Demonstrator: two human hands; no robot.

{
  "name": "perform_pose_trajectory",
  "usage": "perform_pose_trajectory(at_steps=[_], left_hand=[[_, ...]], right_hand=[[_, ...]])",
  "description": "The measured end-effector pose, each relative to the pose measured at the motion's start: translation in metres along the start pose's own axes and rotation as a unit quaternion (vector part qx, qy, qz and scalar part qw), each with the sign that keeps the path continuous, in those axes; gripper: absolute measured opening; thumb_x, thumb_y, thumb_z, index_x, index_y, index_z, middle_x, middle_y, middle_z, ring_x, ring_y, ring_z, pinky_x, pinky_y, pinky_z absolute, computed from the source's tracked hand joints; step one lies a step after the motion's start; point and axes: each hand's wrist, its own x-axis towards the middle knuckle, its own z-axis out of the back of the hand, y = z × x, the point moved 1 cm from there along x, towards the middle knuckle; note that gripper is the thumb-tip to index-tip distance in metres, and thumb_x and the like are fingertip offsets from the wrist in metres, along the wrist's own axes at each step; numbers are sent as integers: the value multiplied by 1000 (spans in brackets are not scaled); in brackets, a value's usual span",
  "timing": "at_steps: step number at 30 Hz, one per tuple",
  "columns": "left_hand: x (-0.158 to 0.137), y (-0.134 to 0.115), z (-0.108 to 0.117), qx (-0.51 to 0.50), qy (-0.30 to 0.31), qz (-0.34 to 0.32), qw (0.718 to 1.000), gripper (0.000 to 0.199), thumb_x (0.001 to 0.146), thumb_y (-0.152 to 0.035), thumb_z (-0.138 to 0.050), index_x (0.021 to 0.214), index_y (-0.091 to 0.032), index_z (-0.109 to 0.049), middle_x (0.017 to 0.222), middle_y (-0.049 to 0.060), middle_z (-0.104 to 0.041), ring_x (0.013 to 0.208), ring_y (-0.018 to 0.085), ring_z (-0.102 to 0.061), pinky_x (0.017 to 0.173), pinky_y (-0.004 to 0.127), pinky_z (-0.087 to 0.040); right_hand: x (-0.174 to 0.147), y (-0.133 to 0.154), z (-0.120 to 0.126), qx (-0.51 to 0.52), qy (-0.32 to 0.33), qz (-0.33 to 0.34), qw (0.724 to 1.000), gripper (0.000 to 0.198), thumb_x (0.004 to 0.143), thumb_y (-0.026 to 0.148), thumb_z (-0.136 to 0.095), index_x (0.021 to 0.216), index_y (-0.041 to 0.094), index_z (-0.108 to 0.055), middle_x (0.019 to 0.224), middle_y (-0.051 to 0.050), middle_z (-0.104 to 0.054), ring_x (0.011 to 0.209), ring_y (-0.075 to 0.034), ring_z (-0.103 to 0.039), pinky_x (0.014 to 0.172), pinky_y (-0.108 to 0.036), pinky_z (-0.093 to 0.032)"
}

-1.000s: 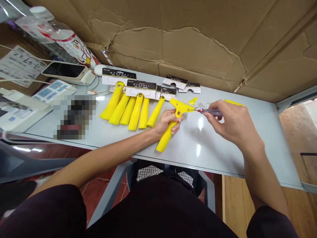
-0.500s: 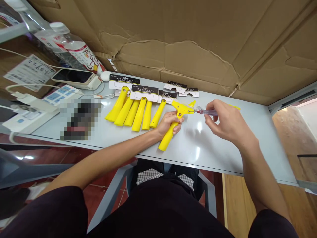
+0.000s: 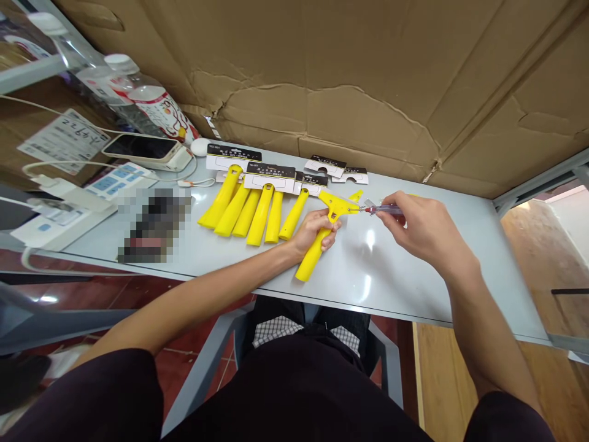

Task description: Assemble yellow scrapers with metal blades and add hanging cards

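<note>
My left hand [image 3: 317, 232] is wrapped round the neck of a yellow plastic scraper [image 3: 313, 261], whose forked head points away from me and whose handle slants toward the front edge. In my right hand [image 3: 416, 227] is a screwdriver [image 3: 389, 210] with a translucent purplish handle, pinched between thumb and fingers. Its shaft points left at the right arm of the scraper head, where a small screw seems to sit; the exact contact is too small to make out. Left of my hands, several yellow scrapers [image 3: 261, 215] lie side by side, their heads under black-and-white cardboard sleeves [image 3: 270, 178].
Two loose card sleeves [image 3: 326, 166] lie by the cardboard wall [image 3: 368, 116]. Leftward are a phone [image 3: 142, 147], a power strip [image 3: 55, 224] with cables, bottles [image 3: 156, 107] and a blurred-out dark item [image 3: 154, 227]. The white table's front edge [image 3: 368, 314] runs before my lap.
My view has shifted slightly. The right hand and screwdriver have moved a little left and down at the scraper head; the left hand keeps its hold on the scraper.
</note>
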Motion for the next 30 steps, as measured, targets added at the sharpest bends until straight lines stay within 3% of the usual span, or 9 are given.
perform_pose_trajectory(at_steps=[11, 20, 30], left_hand=[[-1, 0, 1, -5, -8, 0, 1000, 26, 60, -21, -71, 80, -17, -55, 72, -4, -62, 34, 5, -45, 31, 22, -32], [0, 0, 0, 0, -3, 8, 1000, 28, 60, -23, -72, 81, -18, -53, 60, -6, -58, 33, 7, -43, 31, 23, -30], [-3, 0, 0, 18, 8, 4, 1000, 24, 62, -25, -70, 79, -18, -55, 60, -6, -57, 33, 7, -42, 31, 23, -31]], right_hand=[[4, 7, -1, -96, 27, -18, 995, 34, 110, 47, -50, 102, 19, -68, 83, -8, -78, 67, -23, -64, 59, -32, -25], [7, 14, 10, 1, 65, 25, 998, 17, 108, 30, -51, 107, 22, -66, 104, -7, -77, 77, -21, -63, 65, -32, -32], [10, 14, 12, -12, 69, 42, 997, 36, 96, 5, -41, 105, 23, -72, 117, -8, -69, 71, -16, -54, 64, -33, -29]])
